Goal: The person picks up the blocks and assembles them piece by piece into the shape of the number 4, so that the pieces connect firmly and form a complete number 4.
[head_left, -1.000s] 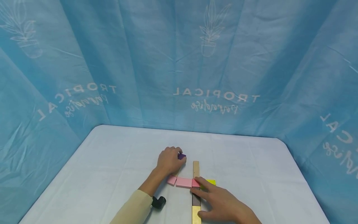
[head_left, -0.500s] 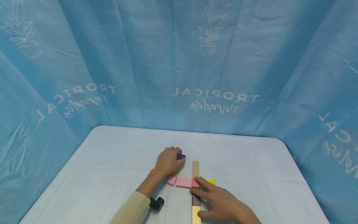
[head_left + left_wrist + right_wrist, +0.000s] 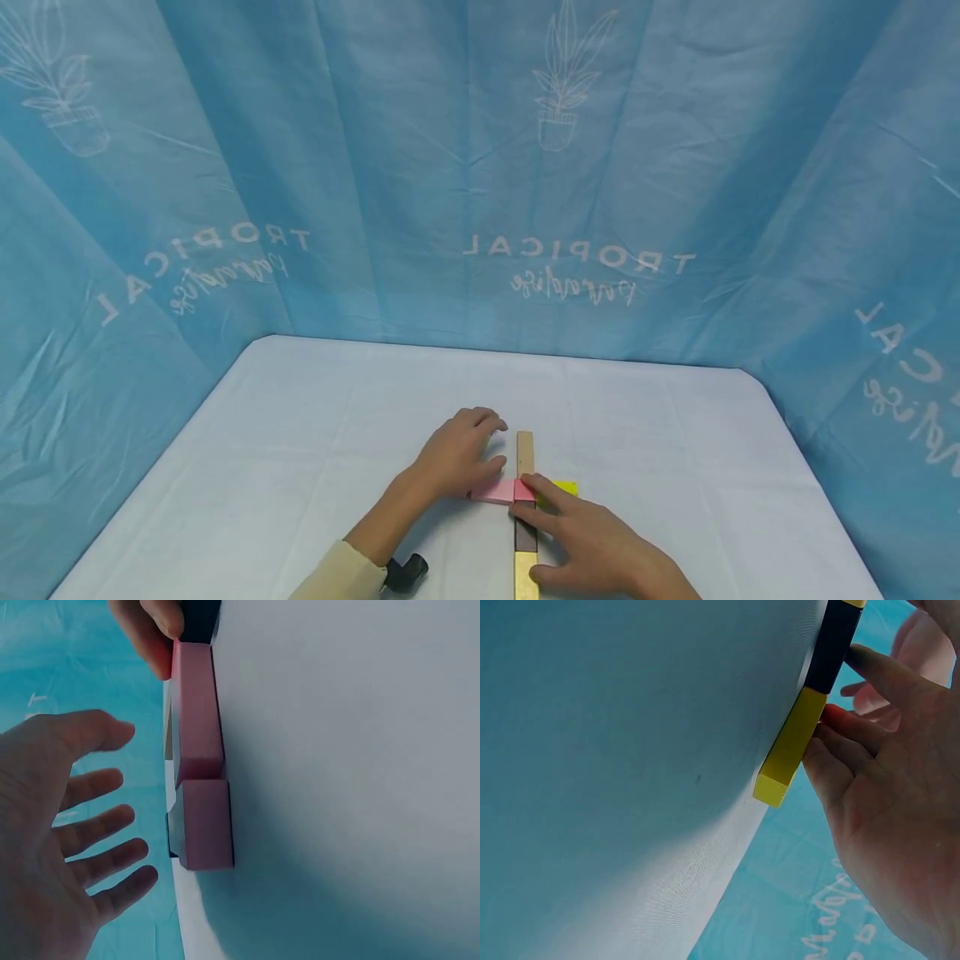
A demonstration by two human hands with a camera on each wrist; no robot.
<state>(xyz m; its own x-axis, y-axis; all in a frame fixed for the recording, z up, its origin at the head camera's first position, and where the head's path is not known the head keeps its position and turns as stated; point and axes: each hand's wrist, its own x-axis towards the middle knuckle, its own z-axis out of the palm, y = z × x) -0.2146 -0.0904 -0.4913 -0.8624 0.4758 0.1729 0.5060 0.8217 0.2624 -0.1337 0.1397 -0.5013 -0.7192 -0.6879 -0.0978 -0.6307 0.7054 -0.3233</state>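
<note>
My left hand hovers with spread fingers and thumb over the left part of a cross-like row of flat blocks. It holds nothing. Below it lie a long pink block and a shorter pink block, which the hand hides in the head view. The purple block is hidden there too. My right hand rests on the row, fingertips touching a bright pink block and a dark brown block, its thumb at a gold block. A yellow block sticks out beside its fingers.
A tan wooden block extends the row toward the far side. The white-covered table is bordered by blue printed curtains. A black wrist device hangs by the left sleeve.
My left hand has let go of the purple block, drawn nearer and opened its fingers above the pink blocks. The right hand has stayed in place.
</note>
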